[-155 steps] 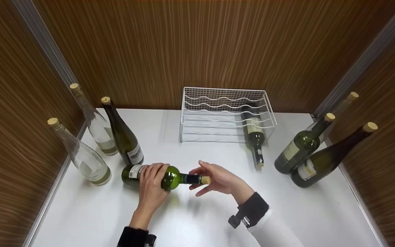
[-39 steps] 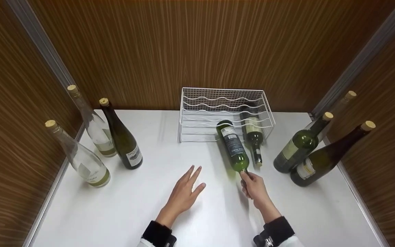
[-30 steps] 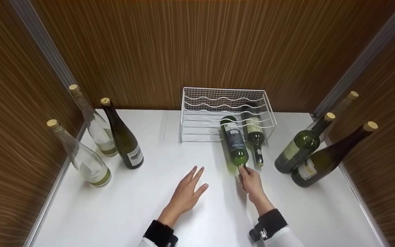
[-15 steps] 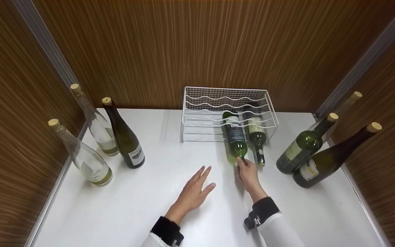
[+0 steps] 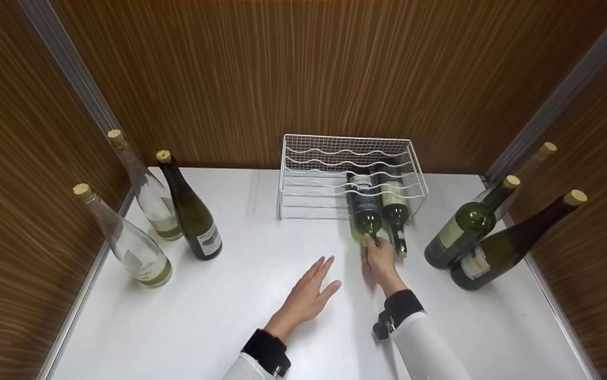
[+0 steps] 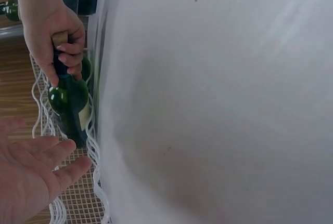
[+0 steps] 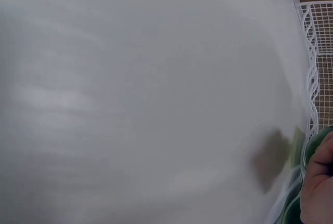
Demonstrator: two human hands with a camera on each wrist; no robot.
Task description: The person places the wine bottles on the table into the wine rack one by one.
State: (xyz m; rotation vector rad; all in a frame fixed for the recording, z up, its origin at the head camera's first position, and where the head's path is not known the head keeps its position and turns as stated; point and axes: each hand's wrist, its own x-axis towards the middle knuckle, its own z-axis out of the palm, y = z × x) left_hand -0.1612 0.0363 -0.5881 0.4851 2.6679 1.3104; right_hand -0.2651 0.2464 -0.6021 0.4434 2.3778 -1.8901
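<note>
- Our left hand [image 5: 311,293] lay flat on the tabletop [image 5: 229,311], fingers straight, holding nothing.
- Our right hand [image 5: 379,257] curled round the neck of a green bottle [image 5: 365,211].
- That bottle lay in the wire rack [image 5: 314,182], just beside another bottle [image 5: 394,200], its neck sticking out toward us.

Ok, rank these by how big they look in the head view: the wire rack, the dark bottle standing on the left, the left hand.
1. Wire rack, clearly the largest.
2. Dark bottle.
3. Left hand, smallest, though it lies nearer the camera, so its true size against the bottle is unsure.
</note>
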